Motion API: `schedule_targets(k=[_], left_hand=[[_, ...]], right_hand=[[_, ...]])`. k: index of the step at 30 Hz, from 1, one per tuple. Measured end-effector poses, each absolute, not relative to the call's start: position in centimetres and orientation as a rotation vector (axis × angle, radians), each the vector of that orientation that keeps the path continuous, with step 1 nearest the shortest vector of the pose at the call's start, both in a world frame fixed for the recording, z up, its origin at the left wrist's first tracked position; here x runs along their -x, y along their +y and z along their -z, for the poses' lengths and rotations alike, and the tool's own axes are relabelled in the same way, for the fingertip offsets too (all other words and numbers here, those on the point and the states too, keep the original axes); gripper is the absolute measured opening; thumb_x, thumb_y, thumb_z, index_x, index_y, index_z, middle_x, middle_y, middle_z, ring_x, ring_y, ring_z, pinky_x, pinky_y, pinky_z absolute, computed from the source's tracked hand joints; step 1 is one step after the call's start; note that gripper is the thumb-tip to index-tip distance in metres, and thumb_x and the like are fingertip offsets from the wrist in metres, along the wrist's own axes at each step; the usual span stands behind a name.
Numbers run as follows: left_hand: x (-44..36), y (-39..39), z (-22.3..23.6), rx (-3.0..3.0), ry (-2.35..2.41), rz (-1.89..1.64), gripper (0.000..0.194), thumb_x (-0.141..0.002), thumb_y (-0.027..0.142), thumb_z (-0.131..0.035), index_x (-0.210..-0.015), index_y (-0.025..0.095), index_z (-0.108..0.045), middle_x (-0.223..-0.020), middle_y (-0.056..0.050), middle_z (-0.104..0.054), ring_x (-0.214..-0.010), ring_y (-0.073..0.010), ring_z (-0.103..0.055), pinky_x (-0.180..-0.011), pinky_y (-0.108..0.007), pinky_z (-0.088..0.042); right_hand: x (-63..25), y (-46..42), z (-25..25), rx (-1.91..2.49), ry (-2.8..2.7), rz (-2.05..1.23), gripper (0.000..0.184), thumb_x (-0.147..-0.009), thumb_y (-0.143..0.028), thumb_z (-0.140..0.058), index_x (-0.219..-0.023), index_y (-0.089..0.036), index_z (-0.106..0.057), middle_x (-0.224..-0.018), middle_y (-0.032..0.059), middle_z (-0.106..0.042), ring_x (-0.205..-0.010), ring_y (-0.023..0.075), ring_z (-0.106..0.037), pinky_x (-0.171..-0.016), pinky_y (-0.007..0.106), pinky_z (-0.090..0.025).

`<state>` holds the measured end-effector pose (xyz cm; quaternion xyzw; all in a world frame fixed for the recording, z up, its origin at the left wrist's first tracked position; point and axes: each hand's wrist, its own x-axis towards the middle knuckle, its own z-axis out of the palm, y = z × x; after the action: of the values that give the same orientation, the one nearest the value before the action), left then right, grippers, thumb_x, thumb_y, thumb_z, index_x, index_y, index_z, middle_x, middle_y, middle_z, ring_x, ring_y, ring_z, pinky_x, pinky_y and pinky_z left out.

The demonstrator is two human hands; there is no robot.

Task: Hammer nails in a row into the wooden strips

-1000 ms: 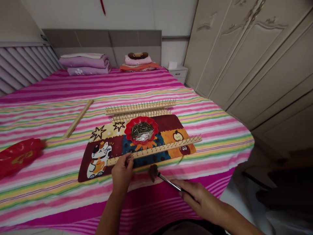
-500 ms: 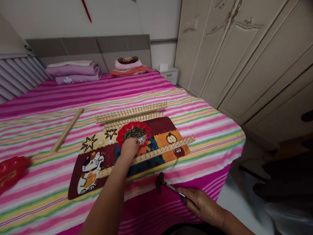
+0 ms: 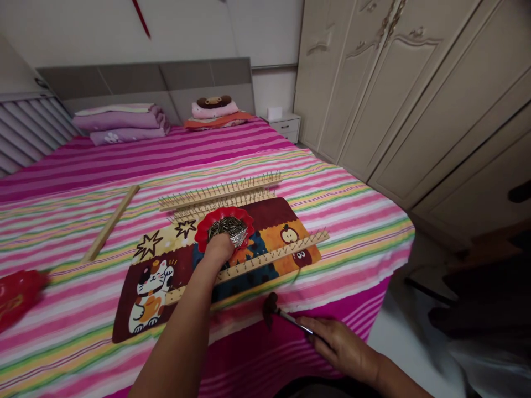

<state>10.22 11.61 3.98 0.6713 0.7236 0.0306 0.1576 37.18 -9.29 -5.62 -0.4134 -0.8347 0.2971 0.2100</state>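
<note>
My left hand reaches into the near side of a red scalloped bowl full of nails. Its fingers are hidden behind the back of the hand, down among the nails. Just in front of the bowl, a wooden strip with a row of nails standing in it lies across a patterned mat; my left forearm covers part of it. Low on the right, my right hand is closed around the handle of a hammer, whose dark head hangs by the bed's near edge.
Behind the bowl lie wooden strips studded with upright nails. A plain wooden strip rests to the left, with a red dish at the left edge. Folded bedding sits at the headboard, and a wardrobe stands right of the bed.
The whole view has shifted slightly. My left hand remains in the bowl, and my right hand keeps the hammer in nearly the same place.
</note>
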Motion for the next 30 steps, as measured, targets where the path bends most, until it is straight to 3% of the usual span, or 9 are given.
schedule_targets(k=[7, 10, 14, 20, 26, 30], left_hand=[[-7.5, 9.8, -5.9, -1.765, 1.964, -0.457, 0.007, -0.066, 0.024, -0.058, -0.066, 0.019, -0.063, -0.062, -0.002, -0.065, -0.059, -0.0154, -0.058, -0.06, -0.025, -0.042], [-6.2, 8.0, -6.6, -1.396, 1.659, -0.848, 0.021, -0.055, 0.031, -0.067, -0.071, 0.018, -0.064, -0.058, 0.002, -0.061, -0.055, -0.0115, -0.053, -0.055, -0.022, -0.04], [-4.7, 4.8, -7.6, -1.037, 1.461, -0.97, 0.036, -0.047, 0.033, -0.074, -0.077, 0.014, -0.071, -0.065, -0.002, -0.066, -0.056, -0.0086, -0.053, -0.052, -0.019, -0.04], [-2.0, 0.6, -7.9, -0.773, 1.438, -1.033, 0.047, -0.039, 0.029, -0.084, -0.082, 0.014, -0.074, -0.076, -0.005, -0.071, -0.066, -0.0112, -0.062, -0.063, -0.021, -0.052], [-0.9, -1.3, -4.9, -0.738, 1.547, -1.185, 0.05, -0.037, 0.037, -0.088, -0.079, 0.014, -0.074, -0.066, -0.001, -0.069, -0.052, -0.0056, -0.055, -0.05, -0.015, -0.047], [-1.2, -1.4, -2.5, -0.697, 1.59, -1.27, 0.054, -0.036, 0.041, -0.087, -0.081, 0.015, -0.074, -0.068, -0.002, -0.07, -0.055, -0.0082, -0.058, -0.05, -0.016, -0.049]], right_hand=[[-37.1, -9.3, 5.7, 1.156, -2.312, -0.864, 0.043, -0.092, -0.015, -0.036, -0.134, -0.02, -0.048, -0.096, 0.009, -0.07, -0.079, 0.019, -0.066, -0.071, 0.028, -0.051], [-37.2, -9.3, 5.9, 1.137, -2.287, -0.856, 0.044, -0.093, -0.017, -0.038, -0.135, -0.021, -0.047, -0.096, 0.0083, -0.071, -0.078, 0.0185, -0.066, -0.071, 0.027, -0.051], [-37.3, -9.4, 6.1, 1.127, -2.281, -0.85, 0.045, -0.093, -0.019, -0.039, -0.137, -0.021, -0.046, -0.099, 0.0089, -0.072, -0.081, 0.0195, -0.067, -0.074, 0.029, -0.052], [-37.0, -9.6, 5.7, 1.191, -2.356, -0.825, 0.042, -0.093, -0.019, -0.037, -0.132, -0.015, -0.052, -0.099, 0.0142, -0.071, -0.082, 0.024, -0.068, -0.072, 0.034, -0.054], [-36.8, -9.7, 5.6, 1.22, -2.376, -0.796, 0.041, -0.094, -0.02, -0.037, -0.132, -0.016, -0.053, -0.093, 0.0121, -0.072, -0.077, 0.0225, -0.068, -0.068, 0.032, -0.053], [-36.7, -9.7, 5.5, 1.225, -2.374, -0.796, 0.041, -0.094, -0.02, -0.038, -0.132, -0.015, -0.053, -0.096, 0.013, -0.072, -0.08, 0.0234, -0.068, -0.07, 0.033, -0.054]])
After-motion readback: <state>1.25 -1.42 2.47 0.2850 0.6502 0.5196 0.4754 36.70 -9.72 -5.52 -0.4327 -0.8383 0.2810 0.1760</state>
